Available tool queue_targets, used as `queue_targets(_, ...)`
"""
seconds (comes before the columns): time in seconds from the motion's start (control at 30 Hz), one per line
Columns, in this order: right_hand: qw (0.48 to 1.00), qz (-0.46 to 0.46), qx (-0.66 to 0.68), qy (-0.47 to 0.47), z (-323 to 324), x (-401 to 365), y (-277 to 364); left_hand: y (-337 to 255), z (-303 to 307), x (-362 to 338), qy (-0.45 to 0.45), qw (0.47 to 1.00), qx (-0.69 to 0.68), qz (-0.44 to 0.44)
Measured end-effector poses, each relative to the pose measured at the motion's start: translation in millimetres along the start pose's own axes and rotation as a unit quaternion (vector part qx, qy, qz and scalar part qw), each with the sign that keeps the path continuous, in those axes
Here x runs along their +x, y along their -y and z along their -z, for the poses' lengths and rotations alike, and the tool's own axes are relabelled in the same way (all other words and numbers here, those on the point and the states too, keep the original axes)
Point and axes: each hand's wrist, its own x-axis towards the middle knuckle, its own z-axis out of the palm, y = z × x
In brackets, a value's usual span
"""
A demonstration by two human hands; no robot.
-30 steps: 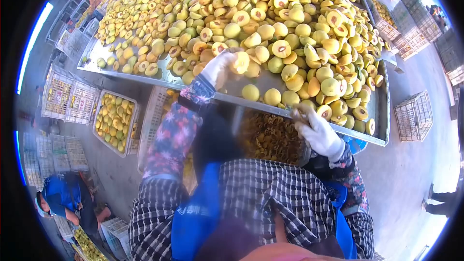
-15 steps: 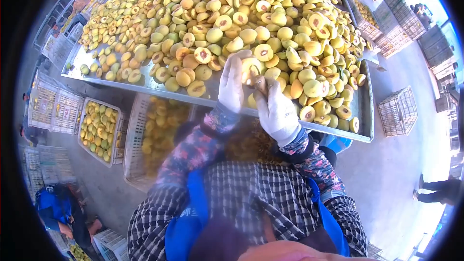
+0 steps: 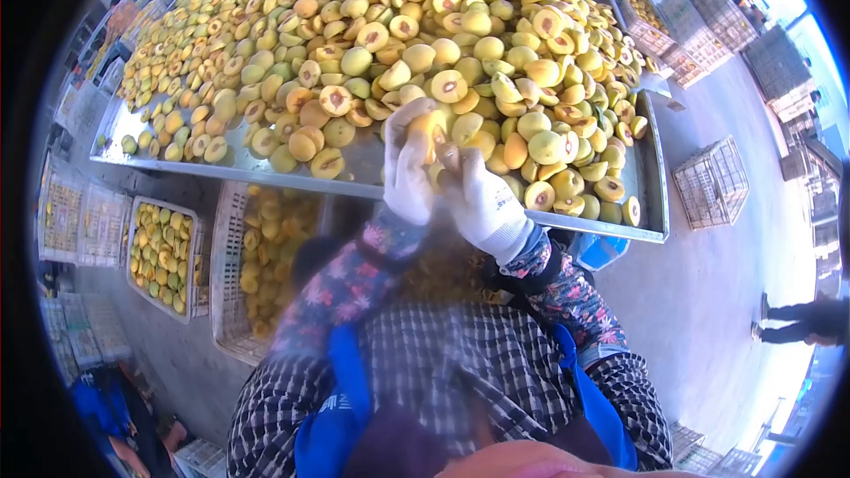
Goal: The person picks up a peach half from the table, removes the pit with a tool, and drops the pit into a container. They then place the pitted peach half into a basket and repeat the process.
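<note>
A metal table [image 3: 345,179] bears a large heap of halved yellow-green fruit [image 3: 372,35], many cut faces showing brown pits. Near its front edge, my left hand [image 3: 410,164] in a white glove is wrapped round a yellow fruit piece [image 3: 428,134]. Close beside it on the right is my right hand [image 3: 481,204], also gloved, with its fingers pinched at the fruit. A small brownish thing shows at those fingertips, too unclear to name.
Below the table stands a crate of fruit [image 3: 232,274], with another fruit crate [image 3: 164,257] further left. An empty crate [image 3: 711,181] is on the floor at right. A person's legs [image 3: 801,323] show at far right, another person [image 3: 115,412] at lower left.
Both hands have come slightly down and left in view, closer together. My left hand's fingers, straighter before, are now curled round the fruit. The whole scene has shifted a little left.
</note>
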Motion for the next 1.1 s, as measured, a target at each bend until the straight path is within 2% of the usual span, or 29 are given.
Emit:
queue_targets(0.03,0.998,0.050,-0.044,0.023,0.0,7.5,0.4,-0.6,1.9,2.7,0.007,0.999,0.040,-0.034)
queue_targets(0.07,0.996,0.001,-0.070,0.055,8.5,5.5,5.2,-8.9,-1.9,-1.7,-0.017,0.999,-0.022,0.047)
queue_targets(0.1,0.990,-0.045,-0.099,0.089,22.4,10.5,22.1,-6.3,-2.8,-4.5,-0.066,0.958,-0.224,0.167)
queue_targets(0.13,0.987,-0.044,-0.116,0.098,17.0,10.8,12.3,9.8,1.2,-10.3,-0.062,0.956,-0.234,0.165)
queue_targets(0.17,0.991,-0.035,-0.107,0.068,9.5,9.3,6.1,8.6,2.7,-7.8,-0.049,0.939,-0.241,0.239)
queue_targets(0.2,0.996,-0.028,-0.084,0.015,6.0,6.2,2.1,15.8,1.1,-5.7,-0.014,0.971,-0.140,0.194)
queue_targets(0.23,0.997,-0.020,-0.055,-0.050,-0.1,4.0,3.0,16.8,-0.4,-0.1,0.037,0.994,0.069,0.075)
queue_targets(0.27,0.993,-0.021,-0.031,-0.115,-7.3,-2.3,4.7,17.0,2.1,5.1,0.056,0.975,0.214,-0.019)
queue_targets(0.3,0.981,-0.028,-0.028,-0.191,-15.1,-4.5,10.7,10.9,2.1,7.9,0.058,0.952,0.291,-0.078)
queue_targets(0.33,0.991,-0.007,-0.011,-0.130,-10.4,-4.8,-2.9,23.4,5.2,4.2,0.078,0.966,0.227,-0.090)
queue_targets(0.37,0.992,-0.031,-0.012,-0.124,-13.8,-6.4,-3.4,35.5,9.6,0.1,0.101,0.977,0.161,-0.100)
queue_targets(0.4,0.990,-0.016,-0.025,-0.134,-15.5,-9.5,-3.0,30.7,6.4,-0.6,0.124,0.982,0.096,-0.107)
queue_targets(0.43,0.989,-0.001,-0.037,-0.140,-17.1,-12.3,-6.0,27.9,6.4,1.9,0.136,0.972,0.135,-0.139)
queue_targets(0.5,0.995,0.016,-0.039,-0.095,-9.3,-6.6,-16.8,16.3,4.3,8.1,0.152,0.944,0.209,-0.205)
queue_targets(0.63,0.995,0.058,-0.014,-0.073,-9.6,-4.1,-22.1,30.1,0.6,7.6,0.119,0.971,0.151,-0.140)
queue_targets(0.7,0.997,0.005,-0.020,-0.070,-4.5,-4.2,-13.2,17.9,0.1,4.1,0.088,0.979,0.166,-0.076)
queue_targets(0.73,0.998,-0.019,-0.017,-0.061,1.4,-4.2,-4.4,16.4,-6.8,5.5,0.051,0.997,-0.003,0.063)
queue_targets(0.8,0.999,-0.022,-0.047,-0.008,9.0,-6.0,-4.0,16.9,-4.6,0.3,0.033,0.942,-0.244,0.229)
queue_targets(0.87,0.997,-0.019,-0.064,0.044,20.2,-6.3,-1.4,-9.2,-8.1,4.3,0.025,0.970,-0.093,0.223)
queue_targets(0.9,0.993,-0.049,-0.079,0.069,27.6,-4.2,7.6,17.9,-4.1,-2.0,0.004,0.963,-0.189,0.190)
queue_targets(0.97,0.996,-0.019,-0.002,0.085,22.4,-3.4,-5.7,-3.6,-10.9,4.4,0.026,0.990,-0.002,0.138)
queue_targets(1.03,0.998,0.026,0.010,0.053,8.4,-4.1,-26.9,6.5,-6.0,9.9,0.080,0.984,-0.040,0.151)
queue_targets(1.1,0.998,0.011,0.015,0.062,12.4,-6.2,-28.2,-1.5,-19.4,4.8,0.043,0.982,-0.151,0.106)
